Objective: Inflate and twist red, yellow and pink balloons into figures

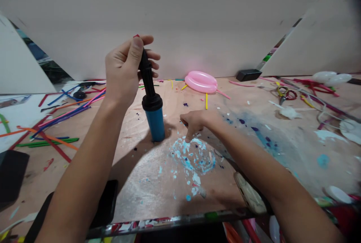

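Note:
My left hand [126,64] is closed around the top of a balloon pump [156,123], which has a blue barrel and a black handle. The pump stands nearly upright on the table, tilted a little. A small bit of red shows at its tip under my thumb; what it belongs to is hidden. My right hand [196,121] hovers low or rests over the table, right of the pump. Its thumb points down and apart from the bent fingers, with nothing visible in it. Below it lies a ring of dried light-blue paint flecks [194,156].
A pink inflated balloon [201,81] lies by the back wall, near a black box [248,74]. Long uninflated balloons [70,111] are strewn at left. Scissors [286,94] and white balloons [331,77] lie at right. Phones [108,201] sit at the front edge.

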`<state>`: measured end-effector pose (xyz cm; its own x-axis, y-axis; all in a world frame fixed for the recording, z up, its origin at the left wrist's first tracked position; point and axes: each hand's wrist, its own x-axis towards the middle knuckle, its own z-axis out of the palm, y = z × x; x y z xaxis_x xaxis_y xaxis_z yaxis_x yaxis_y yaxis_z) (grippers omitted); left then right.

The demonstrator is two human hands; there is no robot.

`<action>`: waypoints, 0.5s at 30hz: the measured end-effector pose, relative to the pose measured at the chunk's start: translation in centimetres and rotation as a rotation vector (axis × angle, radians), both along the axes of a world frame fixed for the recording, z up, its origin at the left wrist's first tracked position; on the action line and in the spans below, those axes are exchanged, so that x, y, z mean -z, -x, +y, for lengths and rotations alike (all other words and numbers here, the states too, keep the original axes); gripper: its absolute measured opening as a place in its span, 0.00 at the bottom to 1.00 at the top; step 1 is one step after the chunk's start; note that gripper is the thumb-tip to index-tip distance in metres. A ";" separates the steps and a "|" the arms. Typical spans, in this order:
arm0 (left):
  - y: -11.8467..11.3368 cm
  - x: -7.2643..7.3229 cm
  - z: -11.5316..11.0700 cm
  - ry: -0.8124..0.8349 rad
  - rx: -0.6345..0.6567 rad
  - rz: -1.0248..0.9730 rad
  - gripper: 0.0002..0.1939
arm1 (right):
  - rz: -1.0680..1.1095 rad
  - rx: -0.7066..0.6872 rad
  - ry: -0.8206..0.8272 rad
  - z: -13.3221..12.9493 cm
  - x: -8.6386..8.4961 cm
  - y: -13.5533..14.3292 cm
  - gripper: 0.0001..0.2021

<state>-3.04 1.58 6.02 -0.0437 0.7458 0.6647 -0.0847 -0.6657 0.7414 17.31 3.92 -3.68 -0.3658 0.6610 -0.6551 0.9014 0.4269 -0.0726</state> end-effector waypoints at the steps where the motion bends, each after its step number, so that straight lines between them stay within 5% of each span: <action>1: 0.0 0.0 0.0 0.000 0.003 -0.001 0.17 | 0.002 0.007 0.018 0.1 0.1 -0.1 0.41; 15: -0.3 0.0 0.0 -0.044 0.072 -0.045 0.19 | -0.015 0.021 0.013 -0.4 -0.4 0.0 0.39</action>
